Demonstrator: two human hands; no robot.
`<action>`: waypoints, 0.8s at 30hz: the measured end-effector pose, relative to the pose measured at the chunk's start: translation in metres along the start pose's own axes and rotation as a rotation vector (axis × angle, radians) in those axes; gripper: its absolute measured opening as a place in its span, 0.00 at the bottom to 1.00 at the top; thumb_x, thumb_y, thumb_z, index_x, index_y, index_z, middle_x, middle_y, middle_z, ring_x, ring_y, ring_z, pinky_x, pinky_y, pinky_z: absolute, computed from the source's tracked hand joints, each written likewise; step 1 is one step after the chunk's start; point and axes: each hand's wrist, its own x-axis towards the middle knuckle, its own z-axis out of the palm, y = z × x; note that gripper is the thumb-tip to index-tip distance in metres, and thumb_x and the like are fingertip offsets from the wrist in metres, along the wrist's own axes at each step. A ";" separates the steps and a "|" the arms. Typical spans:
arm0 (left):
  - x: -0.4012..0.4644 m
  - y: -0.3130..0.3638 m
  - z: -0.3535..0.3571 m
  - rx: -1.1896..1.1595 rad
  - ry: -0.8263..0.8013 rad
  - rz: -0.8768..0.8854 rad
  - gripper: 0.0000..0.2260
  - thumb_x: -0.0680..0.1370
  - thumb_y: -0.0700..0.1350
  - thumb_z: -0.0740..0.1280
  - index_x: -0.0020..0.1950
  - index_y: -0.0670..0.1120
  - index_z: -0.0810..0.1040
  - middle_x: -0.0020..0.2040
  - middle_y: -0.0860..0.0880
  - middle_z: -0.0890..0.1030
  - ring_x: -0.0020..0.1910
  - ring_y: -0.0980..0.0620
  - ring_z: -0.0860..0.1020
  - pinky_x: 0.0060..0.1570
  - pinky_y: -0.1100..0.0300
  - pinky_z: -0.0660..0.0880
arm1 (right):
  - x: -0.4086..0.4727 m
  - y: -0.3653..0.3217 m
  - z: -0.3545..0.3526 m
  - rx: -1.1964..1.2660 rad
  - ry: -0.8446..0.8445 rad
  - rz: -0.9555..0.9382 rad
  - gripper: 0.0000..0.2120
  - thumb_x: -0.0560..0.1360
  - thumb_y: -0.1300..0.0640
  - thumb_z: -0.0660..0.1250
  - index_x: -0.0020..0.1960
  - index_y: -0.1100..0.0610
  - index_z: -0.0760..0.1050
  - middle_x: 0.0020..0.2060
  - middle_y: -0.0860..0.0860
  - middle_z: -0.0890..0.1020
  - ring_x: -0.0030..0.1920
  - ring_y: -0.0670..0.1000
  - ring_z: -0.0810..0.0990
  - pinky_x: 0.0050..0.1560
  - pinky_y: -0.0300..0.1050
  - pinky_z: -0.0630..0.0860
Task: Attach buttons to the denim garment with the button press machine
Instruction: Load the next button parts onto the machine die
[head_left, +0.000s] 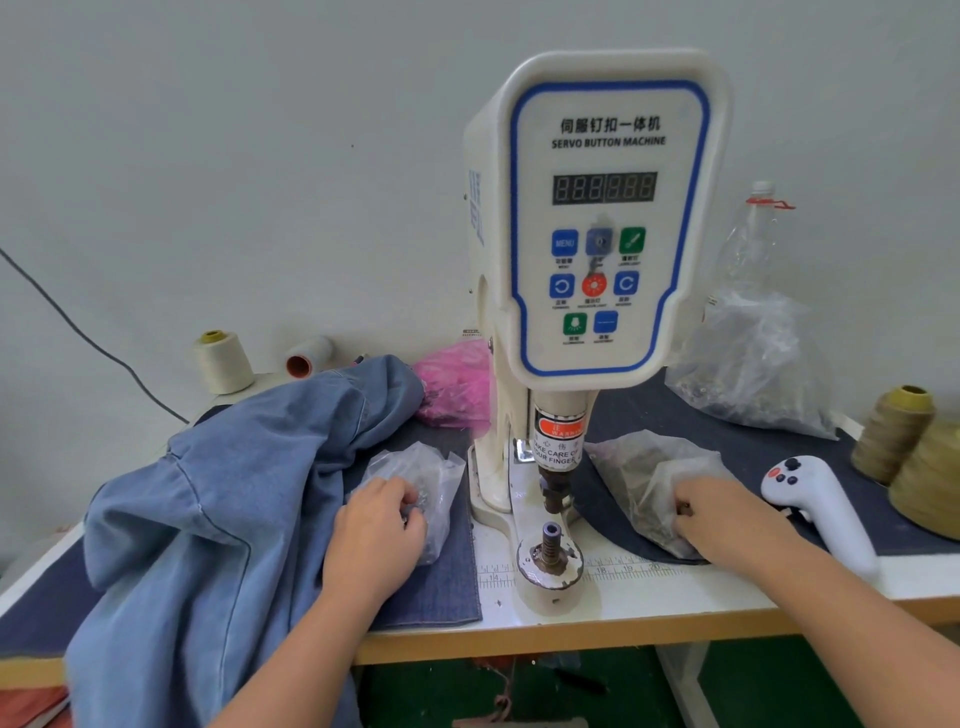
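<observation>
1. Reaching into two bags at once, you had your left hand in the small clear plastic bag of metal parts left of the white servo button press machine, fingers curled as if pinching one dark metal piece; your right hand was in the second clear plastic bag of brownish metal parts to the machine's right, fingertips closed on something small. Whether either hand had a single part or several, I could not tell.

2. The faded blue denim garment lay heaped on the left of the table, draped over its front edge, well apart from the grey metal lower die post. Nothing was loaded on that post, and no cloth lay under the upper punch.

3. Risks, as I judged them:
- Picking two pieces stuck together, or the wrong half from the wrong bag, would have jammed the die or wasted a button.
- Seating a part tilted on the post would have crushed it crooked through the denim.
- The garment's bulk hanging off the edge could have dragged the cloth off its mark as you fed it in.
- The warning label on the ram said to mind your fingers; pressing while a fingertip steadied the part would have been the worst case.
- The white handheld controller lay just beside your right forearm and could have been knocked.
</observation>
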 end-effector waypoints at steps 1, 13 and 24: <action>0.000 0.000 0.000 0.000 0.000 0.000 0.04 0.76 0.44 0.64 0.47 0.51 0.77 0.42 0.56 0.74 0.44 0.52 0.75 0.48 0.52 0.75 | 0.000 0.001 0.000 0.007 0.015 -0.014 0.05 0.79 0.55 0.60 0.46 0.47 0.73 0.47 0.51 0.80 0.50 0.54 0.80 0.51 0.47 0.75; 0.001 -0.002 0.002 -0.009 -0.005 -0.009 0.05 0.76 0.44 0.64 0.48 0.52 0.78 0.43 0.57 0.75 0.45 0.53 0.76 0.49 0.53 0.75 | -0.006 0.022 0.010 0.371 0.371 -0.149 0.12 0.82 0.56 0.60 0.49 0.50 0.82 0.42 0.48 0.83 0.42 0.47 0.78 0.42 0.48 0.75; 0.001 -0.003 0.003 -0.011 0.003 -0.016 0.06 0.76 0.44 0.64 0.49 0.51 0.79 0.45 0.56 0.75 0.46 0.52 0.76 0.50 0.53 0.75 | -0.053 -0.019 0.031 1.188 0.356 -0.143 0.06 0.77 0.57 0.69 0.43 0.53 0.84 0.28 0.48 0.81 0.28 0.44 0.77 0.31 0.41 0.75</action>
